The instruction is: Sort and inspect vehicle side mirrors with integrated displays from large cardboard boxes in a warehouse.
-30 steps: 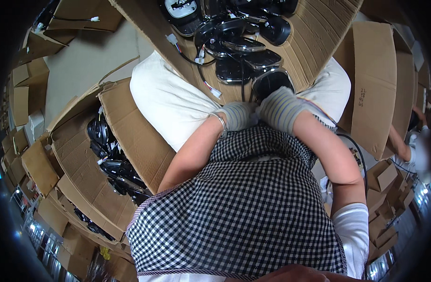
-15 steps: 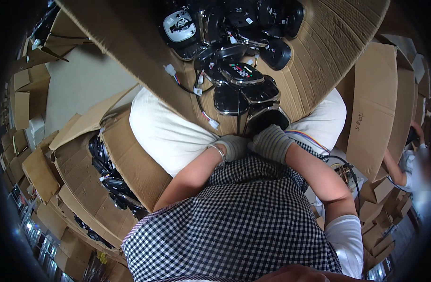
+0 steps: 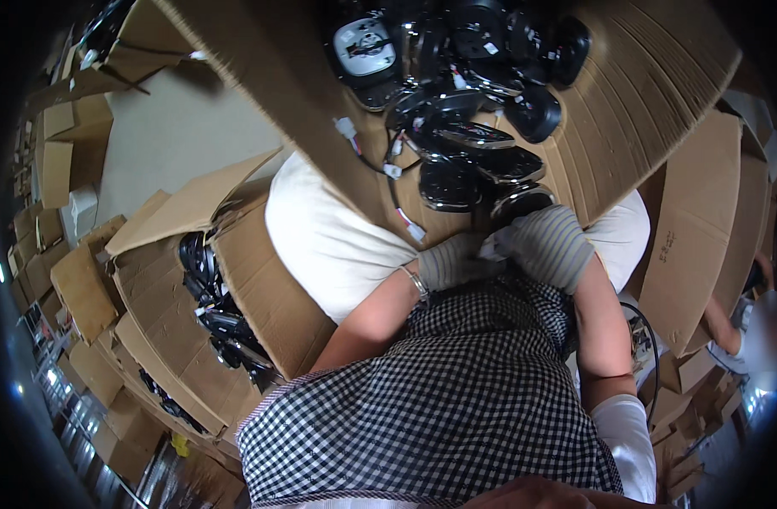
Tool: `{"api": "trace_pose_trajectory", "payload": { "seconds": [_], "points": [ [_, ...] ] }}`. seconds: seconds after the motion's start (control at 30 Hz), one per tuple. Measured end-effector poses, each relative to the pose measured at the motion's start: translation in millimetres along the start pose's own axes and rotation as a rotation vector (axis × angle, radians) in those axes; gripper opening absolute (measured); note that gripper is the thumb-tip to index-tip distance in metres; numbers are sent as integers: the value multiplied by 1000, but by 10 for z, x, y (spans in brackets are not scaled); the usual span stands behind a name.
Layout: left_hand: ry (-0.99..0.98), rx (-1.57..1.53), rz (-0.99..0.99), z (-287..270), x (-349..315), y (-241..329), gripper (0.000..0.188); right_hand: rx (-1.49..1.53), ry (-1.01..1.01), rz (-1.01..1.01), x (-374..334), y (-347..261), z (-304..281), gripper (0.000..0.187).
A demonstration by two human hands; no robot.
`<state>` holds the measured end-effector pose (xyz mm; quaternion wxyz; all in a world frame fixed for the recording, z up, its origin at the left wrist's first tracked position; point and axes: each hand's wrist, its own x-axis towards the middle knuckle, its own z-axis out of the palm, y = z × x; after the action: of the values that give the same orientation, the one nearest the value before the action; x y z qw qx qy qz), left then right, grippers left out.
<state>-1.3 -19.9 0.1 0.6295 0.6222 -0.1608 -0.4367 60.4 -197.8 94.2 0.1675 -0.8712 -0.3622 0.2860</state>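
My left hand [image 3: 450, 262] and my right hand [image 3: 548, 243], both in striped grey gloves, meet at my lap, just below the near edge of the cardboard. Their fingers are closed around what looks like a small white plug [image 3: 491, 248], mostly hidden by the gloves. Right above the right hand lies a black display unit [image 3: 522, 202] with a shiny rim. More glossy black units [image 3: 450, 186] are heaped on the cardboard [image 3: 634, 110] beyond it. Loose cables end in a white connector [image 3: 415, 232] near my left hand and another white connector [image 3: 345, 128] farther away.
On the left stands an open carton [image 3: 261, 288] packed with black wrapped parts [image 3: 215, 297]. A tall cardboard box [image 3: 694, 237] stands on the right, with a black cable [image 3: 651, 348] below it. Another person [image 3: 745, 331] is at the far right.
The view has shifted, so the heap appears farther right. My right hand has turned over and lifted slightly, and a white piece now shows between my hands. The coloured wires beside it are out of sight.
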Motion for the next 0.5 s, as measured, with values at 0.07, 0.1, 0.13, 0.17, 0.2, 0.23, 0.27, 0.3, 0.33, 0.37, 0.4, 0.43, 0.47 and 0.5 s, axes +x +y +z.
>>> {"api": "trace_pose_trajectory", "payload": {
  "seconds": [0.07, 0.1, 0.13, 0.17, 0.2, 0.23, 0.27, 0.3, 0.33, 0.37, 0.4, 0.43, 0.47, 0.5],
  "points": [
    [81, -284, 91, 15, 31, 47, 35, -27, -4, 45, 64, -94, -108, 16],
    [104, -287, 91, 56, 31, -64, 35, -16, 113, 17, 76, -150, -138, 14],
    [116, -188, 89, 108, 43, -258, 33, -2, 231, -10, 76, -203, -190, 13],
    [125, -92, 87, 148, 59, -382, 32, 39, 399, -22, 31, -235, -351, 13],
    [142, -97, 89, 151, 66, -409, 32, 83, 567, -32, -9, -273, -538, 13],
    [108, 16, 22, 159, 78, -418, 30, 201, 692, 6, -10, -342, -653, 16],
    [63, 130, -41, 188, 83, -422, 28, 316, 820, 54, -10, -443, -748, 20],
    [130, 91, -15, 203, 90, -454, 26, 174, 743, -156, 189, -472, -864, 20],
    [139, 94, -12, 209, 81, -488, 26, 73, 737, -169, 445, -567, -775, 21],
    [111, 236, 10, 192, 104, -405, 27, 30, 654, -175, 708, -463, -570, 29],
    [83, 379, 28, 182, 122, -328, 29, -86, 566, -204, 987, -294, -271, 36],
    [51, 440, 44, 143, 137, -255, 35, -181, 559, -335, 1276, -129, 82, 35],
    [46, 448, 54, 154, 197, -313, 35, -132, 550, -465, 1560, -23, 382, 28],
    [131, 665, 102, 184, 263, -464, 38, -147, 441, -566, 1789, 50, 660, 24]
  ]
}}
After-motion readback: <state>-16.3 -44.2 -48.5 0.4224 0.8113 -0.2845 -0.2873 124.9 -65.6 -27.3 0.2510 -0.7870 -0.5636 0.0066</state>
